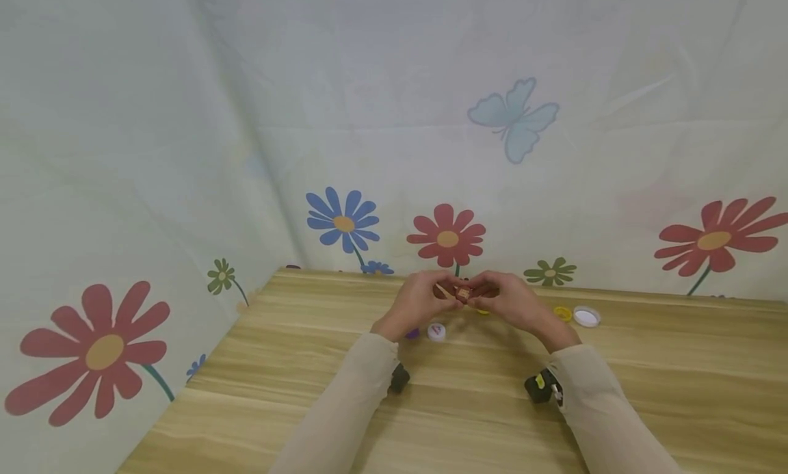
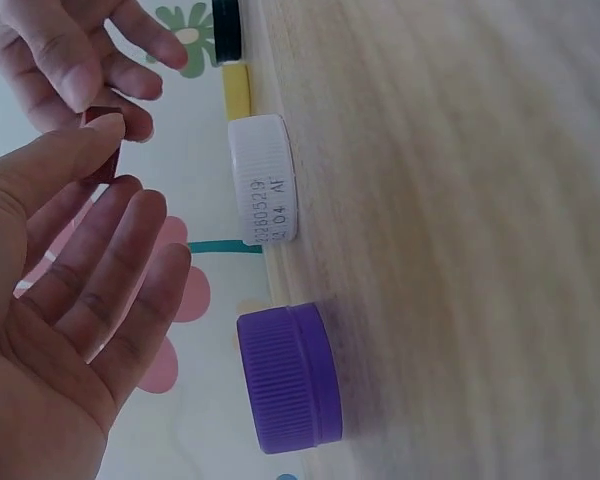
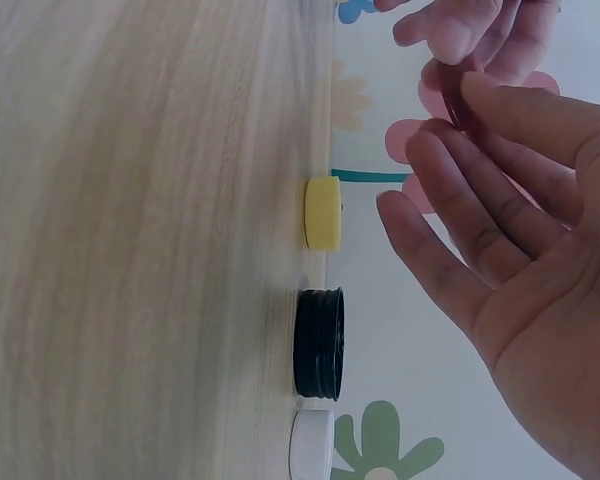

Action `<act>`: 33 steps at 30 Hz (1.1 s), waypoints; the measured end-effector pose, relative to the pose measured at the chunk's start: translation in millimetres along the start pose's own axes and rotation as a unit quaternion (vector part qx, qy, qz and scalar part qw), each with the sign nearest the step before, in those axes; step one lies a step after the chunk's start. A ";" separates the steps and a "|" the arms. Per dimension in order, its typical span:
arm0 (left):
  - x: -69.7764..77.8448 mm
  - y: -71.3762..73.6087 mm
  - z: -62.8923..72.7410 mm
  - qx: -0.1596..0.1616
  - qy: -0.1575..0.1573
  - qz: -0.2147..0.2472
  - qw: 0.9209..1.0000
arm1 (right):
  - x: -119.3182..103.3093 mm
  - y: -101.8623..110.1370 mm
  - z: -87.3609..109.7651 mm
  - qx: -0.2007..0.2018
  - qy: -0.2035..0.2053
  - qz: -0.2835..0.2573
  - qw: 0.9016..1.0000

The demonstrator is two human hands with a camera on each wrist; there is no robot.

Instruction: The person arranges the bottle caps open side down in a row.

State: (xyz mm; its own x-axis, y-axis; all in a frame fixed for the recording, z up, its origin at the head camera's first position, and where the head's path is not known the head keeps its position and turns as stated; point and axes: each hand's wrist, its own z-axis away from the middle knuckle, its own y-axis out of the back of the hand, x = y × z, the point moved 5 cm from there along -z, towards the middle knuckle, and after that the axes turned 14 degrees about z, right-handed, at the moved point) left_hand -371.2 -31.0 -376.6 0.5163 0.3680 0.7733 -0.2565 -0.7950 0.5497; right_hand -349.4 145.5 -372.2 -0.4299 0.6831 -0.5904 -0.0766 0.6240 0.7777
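Both hands meet above the far part of the table, holding one small dark red cap point(image 1: 464, 294) between them. It has a pale marking on the side facing the head camera. My left hand point(image 1: 418, 299) pinches one edge between thumb and forefinger, its other fingers spread loosely. From the opposite side my right hand point(image 1: 511, 299) pinches the cap too, the remaining fingers half extended. Fingertips hide much of the cap in both wrist views. Below the left hand, a white cap point(image 2: 264, 180) with printed characters and a ribbed purple cap point(image 2: 288, 380) rest on the wood.
A small yellow cap point(image 3: 323, 213) lies under the right hand. Farther right stand a threaded black lid point(image 3: 318, 345) and a shallow white lid point(image 1: 586, 317). The wooden table point(image 1: 468, 405) ends at a flower-printed cloth point(image 1: 394, 152) behind the hands.
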 end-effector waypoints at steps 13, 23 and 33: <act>-2.4 -3.3 -2.0 -0.025 0.009 0.014 1.000 | 3.3 -1.3 0.2 -0.004 -0.005 0.009 1.000; -3.2 -3.8 -1.5 -0.037 0.019 0.021 0.999 | 4.2 -1.6 -1.0 -0.021 0.008 0.021 1.000; -3.1 -4.6 0.3 -0.069 0.016 0.034 0.997 | 3.4 -5.4 0.2 -0.049 0.016 0.008 0.999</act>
State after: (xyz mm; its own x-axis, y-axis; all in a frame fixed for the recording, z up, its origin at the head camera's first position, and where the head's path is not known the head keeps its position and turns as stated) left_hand -371.3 -28.5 -381.5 0.4687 0.3328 0.8183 -0.4002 -0.7458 0.5325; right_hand -350.3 144.6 -378.4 -0.4593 0.6791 -0.5726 -0.1573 0.5723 0.8048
